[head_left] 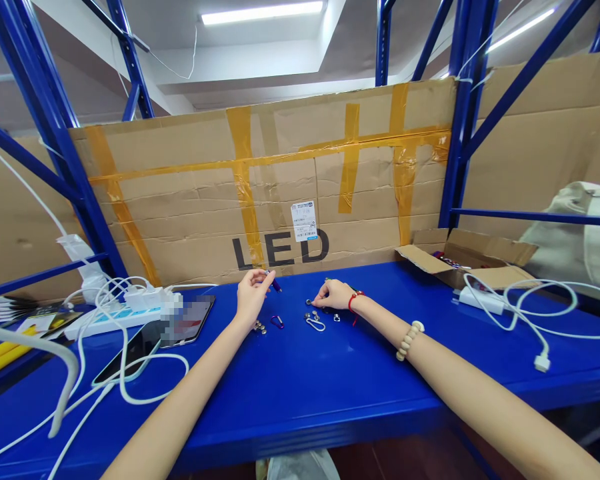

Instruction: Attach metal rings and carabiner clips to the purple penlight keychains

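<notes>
My left hand (253, 293) is raised a little above the blue shelf (330, 393), fingers pinched on a small dark purple object (276, 285). My right hand (333, 295) rests palm-down on the shelf, fingertips closed on a small metal piece (311, 302). Between and below the hands lie a purple carabiner (277, 321), a silver clip (315, 324), small metal rings (259, 327) and another tiny part (337, 317). A red cord and a bead bracelet are on my right wrist and forearm.
A taped cardboard sheet marked LED (280, 193) backs the shelf. At left lie a power strip (110, 319) with chargers, white cables, and two phones (185, 321). An open cardboard box (467, 261) and a white charger cable (525, 313) sit at right. Blue rack posts stand on both sides.
</notes>
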The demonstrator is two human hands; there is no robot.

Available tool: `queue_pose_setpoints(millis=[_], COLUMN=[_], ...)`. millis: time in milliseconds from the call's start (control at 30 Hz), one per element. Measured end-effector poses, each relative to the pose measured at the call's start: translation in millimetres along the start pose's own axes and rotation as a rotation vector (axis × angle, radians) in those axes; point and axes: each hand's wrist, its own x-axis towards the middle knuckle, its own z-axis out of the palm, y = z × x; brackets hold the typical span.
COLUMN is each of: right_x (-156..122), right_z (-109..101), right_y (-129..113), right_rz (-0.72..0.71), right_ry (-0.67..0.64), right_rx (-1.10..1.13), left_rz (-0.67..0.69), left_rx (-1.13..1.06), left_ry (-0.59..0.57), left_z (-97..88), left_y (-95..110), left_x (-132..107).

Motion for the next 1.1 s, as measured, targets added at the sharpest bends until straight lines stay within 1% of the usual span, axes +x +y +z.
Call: queue_pose_setpoints(millis=[167, 267, 467, 533, 800, 1033, 1100], right_x=[-1.4, -1.6, -1.9, -1.4, 0.9, 0.5, 0.4], right_z=[-2.6, -3.0, -1.8, -1.7, 0.0, 1.8, 1.4], right_y=[-2.1, -2.3, -0.5, 0.4, 1.3, -0.2, -0.4], right_rz=[0.008, -0.009, -0.073, -0.095, -0.071, -0.129, -0.138], right_ry=[-0.01, -0.007, 0.095, 0.104, 0.077, 0.12, 0.115], right_rx=[-0.007, -0.041, -0.144, -0.161, -0.162, -0.171, -0.152], left_rz=[-0.001, -0.007, -0.009, -0.009, -0.021, -0.031, -0.031], left_rx=[-0.025, -0.029, -0.036, -0.038, -0.017, -0.014, -0.015], left_ry=[0.048, 0.051, 0.071, 0.076, 0.043, 0.031, 0.034], left_z=[-2.2, -2.7, -3.8, -4.1, -2.5, -3.2, -3.0], left_y=[-3.6, -4.4, -0.4, 0.3, -2.0, -0.8, -0.8], left_x=[4.3, 5.3, 4.8, 4.5, 3.2, 3.2, 3.2])
